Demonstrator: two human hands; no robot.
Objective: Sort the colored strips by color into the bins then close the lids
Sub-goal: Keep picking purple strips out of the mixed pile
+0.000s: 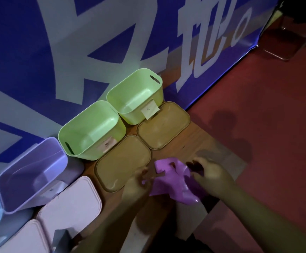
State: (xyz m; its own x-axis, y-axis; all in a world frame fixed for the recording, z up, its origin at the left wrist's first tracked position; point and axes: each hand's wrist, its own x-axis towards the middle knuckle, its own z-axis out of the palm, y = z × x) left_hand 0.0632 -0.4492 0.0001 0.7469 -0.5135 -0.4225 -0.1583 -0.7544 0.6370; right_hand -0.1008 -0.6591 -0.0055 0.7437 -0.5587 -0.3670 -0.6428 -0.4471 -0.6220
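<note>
Head view: left hand and right hand are gripping purple strips, sorting; probably heading next for the purple bin.

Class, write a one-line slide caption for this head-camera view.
Left hand and right hand grip purple strips beside open green bins, olive lids lying on the wooden table.
</note>
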